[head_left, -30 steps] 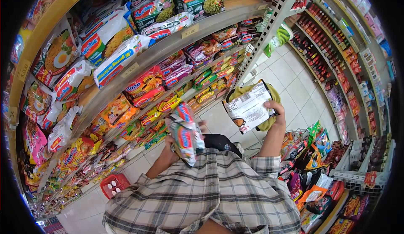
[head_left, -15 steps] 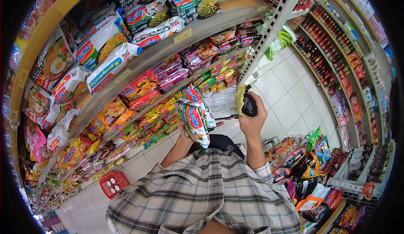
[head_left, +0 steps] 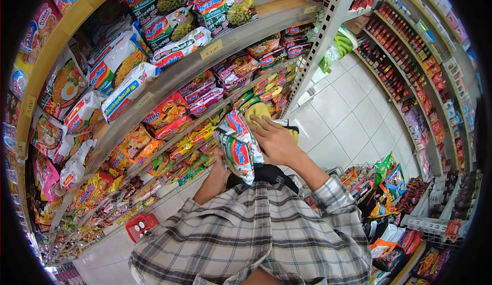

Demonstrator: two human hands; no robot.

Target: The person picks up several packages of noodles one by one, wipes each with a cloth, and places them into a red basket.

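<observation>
My left hand (head_left: 219, 166) is closed round the lower side of a few white, red and green instant noodle packets (head_left: 240, 146), held up in front of my body. My right hand (head_left: 277, 142) lies over a yellow and black cloth (head_left: 258, 110), its fingers bent on the yellow part. The cloth is right beside the upper end of the packets, and dark folds of it stick out to the right of the hand. My left fingertips are hidden behind the packets.
Shelves of noodle packets (head_left: 177, 24) curve along the left, with a price rail (head_left: 179, 62) and a perforated metal post (head_left: 320, 44). Bottle shelves (head_left: 394, 54) line the right. Snack bags (head_left: 384, 182) stand by my right side. A red plastic stool (head_left: 139, 227) is on the tiled floor.
My right hand has moved left with the cloth, from beside the post to the packets. The white printed sheet or carton behind them is now covered. My left hand still holds the packets.
</observation>
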